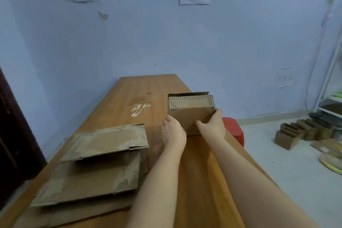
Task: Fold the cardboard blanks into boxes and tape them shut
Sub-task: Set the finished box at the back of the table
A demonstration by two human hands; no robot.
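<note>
— Head view, progress?
— One box (pixel 190 114) folded, standing on the wooden table (pixel 148 87) near its right edge; top flap ajar, no tape visible. Left hand (pixel 173 131) touches its near corner, fingers hidden, cannot tell. Right hand (pixel 212 124) grips the right end.
— Remaining?
— Flat blanks (pixel 96 164) stacked left: worn, creased corrugated board, flutes exposed

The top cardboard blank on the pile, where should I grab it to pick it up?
Take the top cardboard blank by its right edge, coming from the right. That edge juts past the blanks under it, so fingers could probably slide beneath and the thumb pinch on top. It lies flat, so there is nothing to wrap a hand around. Both hands are now on the folded box.
</note>
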